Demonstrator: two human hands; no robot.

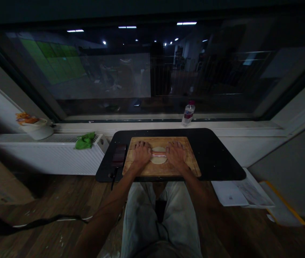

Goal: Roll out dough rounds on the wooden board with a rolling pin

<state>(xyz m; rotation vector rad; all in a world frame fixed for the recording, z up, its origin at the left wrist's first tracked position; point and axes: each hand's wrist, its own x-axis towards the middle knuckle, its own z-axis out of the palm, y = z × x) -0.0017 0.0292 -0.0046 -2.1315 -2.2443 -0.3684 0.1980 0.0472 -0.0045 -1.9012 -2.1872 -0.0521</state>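
Note:
A pinkish rolling pin with a pale printed band lies crosswise over a round, flat sheet of dough. My left hand is closed over the pin's left end, hiding it. Over the right end my right hand grips in the same way, its fingers pointing away from me. Both hands are low over the wooden cutting board, which lies under the dough on a black tabletop.
Left of the board lies a dark phone-like object with a cable. A water bottle stands on the windowsill. On the radiator are a green cloth and a white pot. A white box sits low at right.

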